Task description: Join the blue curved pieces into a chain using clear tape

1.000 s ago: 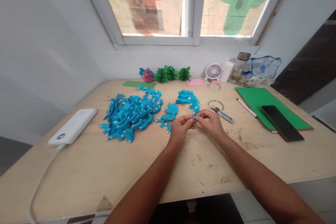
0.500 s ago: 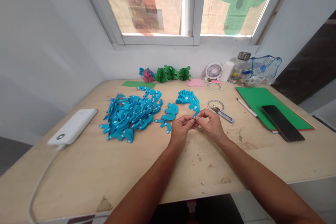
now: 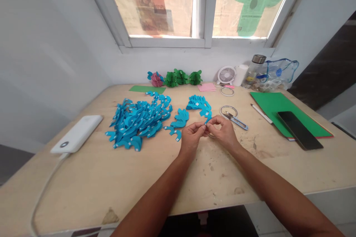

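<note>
Both hands meet at the middle of the table, fingertips pinched together on the near end of a blue paper cutout (image 3: 208,117). My left hand (image 3: 192,135) and my right hand (image 3: 222,131) are closed on it, and their fingers hide most of that end. The cutout adjoins a fanned row of blue paper pieces (image 3: 198,103) just beyond. A smaller stack of blue pieces (image 3: 180,117) lies left of the hands. Farther left spreads a large heap of curved blue cutouts (image 3: 139,120) with small white squares on them. Part of a tape roll (image 3: 211,135) shows beneath the hands.
Right of the hands lie thread snips (image 3: 237,121) over a tape roll (image 3: 228,108). Beyond are a pen (image 3: 261,113), green sheets (image 3: 272,105) and a phone (image 3: 299,129). A cabled power bank (image 3: 78,133) sits left. Green paper figures (image 3: 182,77) and a small fan (image 3: 226,76) line the wall.
</note>
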{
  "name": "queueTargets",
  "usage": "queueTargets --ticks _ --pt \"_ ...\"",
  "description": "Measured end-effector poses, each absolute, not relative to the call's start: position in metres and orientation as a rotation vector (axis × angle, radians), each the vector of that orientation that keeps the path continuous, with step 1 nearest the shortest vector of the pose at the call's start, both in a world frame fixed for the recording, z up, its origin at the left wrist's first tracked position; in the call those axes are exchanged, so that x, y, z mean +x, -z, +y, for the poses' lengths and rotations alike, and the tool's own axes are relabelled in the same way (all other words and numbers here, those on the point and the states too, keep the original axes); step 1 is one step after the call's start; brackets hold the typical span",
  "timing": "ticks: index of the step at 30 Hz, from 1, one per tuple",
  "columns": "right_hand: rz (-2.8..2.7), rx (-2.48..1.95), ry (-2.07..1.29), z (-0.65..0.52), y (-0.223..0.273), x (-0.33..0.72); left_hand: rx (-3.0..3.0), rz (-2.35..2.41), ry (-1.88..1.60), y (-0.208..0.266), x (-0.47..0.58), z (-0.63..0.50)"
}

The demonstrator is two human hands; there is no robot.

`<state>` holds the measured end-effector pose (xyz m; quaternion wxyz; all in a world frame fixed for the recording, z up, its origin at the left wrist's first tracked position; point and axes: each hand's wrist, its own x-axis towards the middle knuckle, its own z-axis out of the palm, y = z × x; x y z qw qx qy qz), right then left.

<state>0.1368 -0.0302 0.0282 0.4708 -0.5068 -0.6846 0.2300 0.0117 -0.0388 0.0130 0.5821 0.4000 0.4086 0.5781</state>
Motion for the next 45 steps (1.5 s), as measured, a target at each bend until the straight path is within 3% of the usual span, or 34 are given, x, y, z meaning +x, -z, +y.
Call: queueTargets --ticks 20,32,45 --pt "-1.759 -1.288 -0.455 -0.032 -0.026 0.136 1.035 1.099 -1.457 -0.008 0.013 -0.039" --pt "-1.565 -1.228 -0.808 -0.027 -0.025 0.14 0.922 1.096 -1.441 -0.009 0.013 -0.037" --pt "-2.01 -1.002 0.017 -0.029 -0.036 0.149 0.818 0.994 -1.335 -0.011 0.011 -0.036"
